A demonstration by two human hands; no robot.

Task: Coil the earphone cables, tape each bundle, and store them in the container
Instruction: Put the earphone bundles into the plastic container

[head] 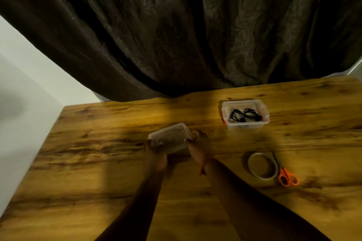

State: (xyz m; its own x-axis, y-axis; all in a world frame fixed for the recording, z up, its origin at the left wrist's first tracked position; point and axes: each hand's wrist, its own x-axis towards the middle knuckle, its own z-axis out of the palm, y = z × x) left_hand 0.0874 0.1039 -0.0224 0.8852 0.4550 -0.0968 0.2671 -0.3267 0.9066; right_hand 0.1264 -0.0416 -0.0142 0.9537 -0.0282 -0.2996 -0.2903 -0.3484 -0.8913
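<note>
Fingers [156,146] of both hands are curled round the lid [169,139]; blurry grip, so it could get dropped on the bench [98,162].

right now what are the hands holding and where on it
Both hands hold the clear plastic lid: the left hand grips its near left edge, and the right hand grips its right end.

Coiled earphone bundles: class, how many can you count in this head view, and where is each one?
2, as far as shows: both black earphone bundles lie side by side inside the open container at the table's far right. The hands hold only the lid. More may lie hidden underneath.
</note>
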